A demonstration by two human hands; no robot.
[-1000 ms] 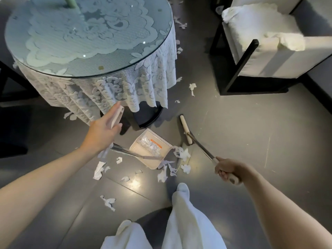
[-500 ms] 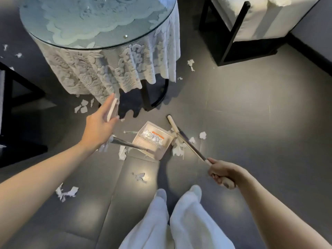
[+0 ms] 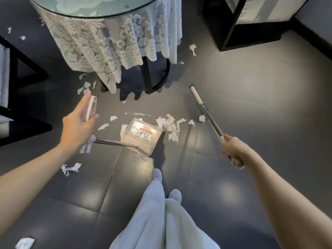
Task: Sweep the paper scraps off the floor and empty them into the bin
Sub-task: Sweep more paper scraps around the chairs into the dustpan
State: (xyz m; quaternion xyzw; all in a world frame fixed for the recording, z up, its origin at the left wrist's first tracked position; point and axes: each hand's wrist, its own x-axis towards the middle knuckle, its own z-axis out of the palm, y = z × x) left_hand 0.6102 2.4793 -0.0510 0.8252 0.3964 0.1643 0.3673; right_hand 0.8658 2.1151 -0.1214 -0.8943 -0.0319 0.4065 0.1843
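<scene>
Item: broom (image 3: 206, 112), long axis running from the right hand (image 3: 233, 152) at lower right up and leftward to its white head end near the table's foot; that end points towards the table (image 3: 100, 9). Right hand's fingers curled tight round the white grip at the handle's near end. Item: dustpan (image 3: 142, 134), on the dark floor (image 3: 251, 105) just ahead of the feet, scraps inside; its metal rod runs left to a white grip held by the left hand (image 3: 79, 126), thumb on one side, fingers laid along the other, forefinger stretched out. Item: paper scraps (image 3: 170, 123), main heap between dustpan and broom, touching the pan's right edge; others scattered left and by the lace cloth (image 3: 111, 51). Also: black-framed chair (image 3: 233, 24), upper right; white trousers (image 3: 161, 212), bottom centre.
</scene>
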